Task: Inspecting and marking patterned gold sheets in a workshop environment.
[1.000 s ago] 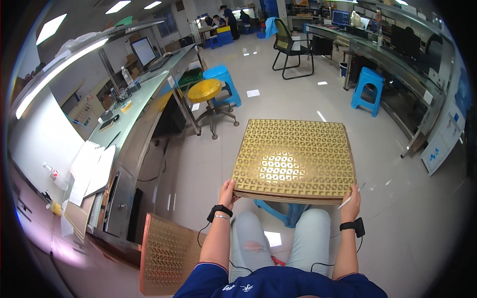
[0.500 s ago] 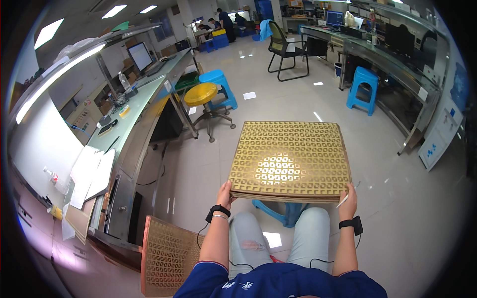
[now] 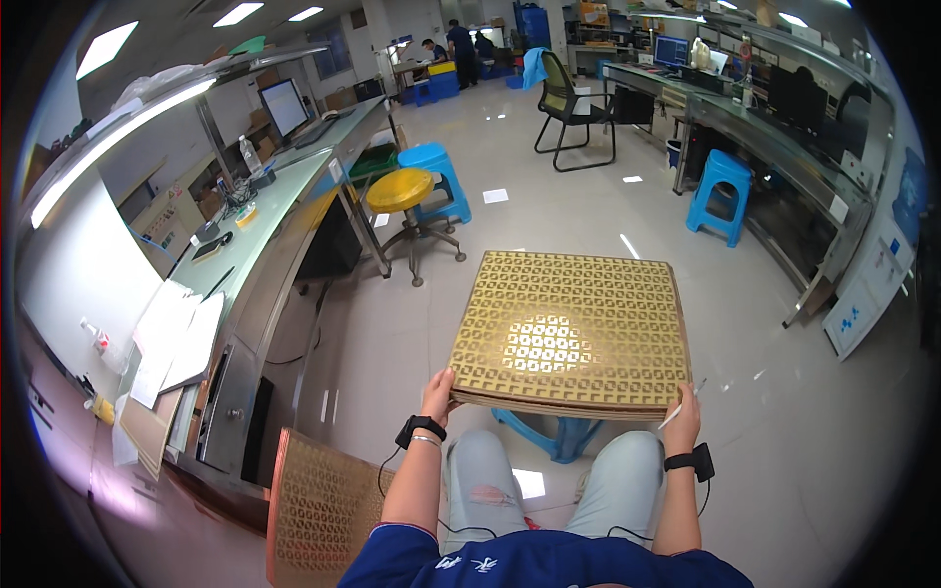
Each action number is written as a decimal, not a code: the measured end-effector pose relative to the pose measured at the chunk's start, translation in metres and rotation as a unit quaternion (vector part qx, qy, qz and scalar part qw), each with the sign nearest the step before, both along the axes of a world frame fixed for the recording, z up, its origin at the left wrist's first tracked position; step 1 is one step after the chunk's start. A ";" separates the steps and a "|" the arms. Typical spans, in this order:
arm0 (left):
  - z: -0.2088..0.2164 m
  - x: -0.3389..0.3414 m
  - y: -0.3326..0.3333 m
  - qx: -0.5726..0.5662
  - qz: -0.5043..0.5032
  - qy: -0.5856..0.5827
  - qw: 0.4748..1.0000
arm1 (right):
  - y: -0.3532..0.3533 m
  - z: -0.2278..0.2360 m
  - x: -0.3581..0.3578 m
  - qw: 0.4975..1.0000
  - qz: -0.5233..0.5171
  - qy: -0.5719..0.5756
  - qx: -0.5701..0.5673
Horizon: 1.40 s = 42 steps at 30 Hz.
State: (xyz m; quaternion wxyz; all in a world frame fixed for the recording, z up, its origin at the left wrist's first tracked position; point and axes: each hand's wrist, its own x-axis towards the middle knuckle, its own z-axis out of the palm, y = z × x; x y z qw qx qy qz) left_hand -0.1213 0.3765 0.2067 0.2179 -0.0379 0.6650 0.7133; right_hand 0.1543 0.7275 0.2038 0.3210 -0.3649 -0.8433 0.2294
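A stack of flat panels (image 3: pixel 573 294) with a gold grid pattern on top lies in front of my knees, with light glaring off its middle. My left hand (image 3: pixel 438 397) is closed on the stack's near left corner. At the near right corner my right hand (image 3: pixel 683 412) is closed on the edge, and a thin white pen-like stick (image 3: pixel 671 417) pokes out from between its fingers. Below the stack, parts of a blue stool (image 3: pixel 559 438) show; most of it is hidden, and I cannot tell whether the stack rests on it.
Another patterned panel (image 3: pixel 323 510) with a copper-coloured edge leans by my left leg. A long workbench (image 3: pixel 284 201) with papers (image 3: pixel 191 343) runs along the left. A yellow round stool (image 3: pixel 400 190) and blue stools (image 3: pixel 720 196) stand ahead. People (image 3: pixel 461 51) work far back.
The whole view has shifted, so the room and the stack sit slightly lower in the picture. Both hands keep their hold on the stack's near corners.
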 end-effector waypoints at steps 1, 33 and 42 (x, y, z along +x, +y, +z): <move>0.001 0.000 0.001 -0.004 -0.005 0.010 1.000 | 0.000 0.000 -0.002 1.000 -0.011 -0.010 0.022; 0.019 0.103 -0.084 0.087 0.034 -0.118 0.989 | 0.052 0.007 0.053 0.996 0.013 0.043 -0.074; 0.019 0.076 -0.038 0.113 0.045 -0.011 0.993 | 0.057 0.016 0.045 0.986 -0.003 0.097 -0.137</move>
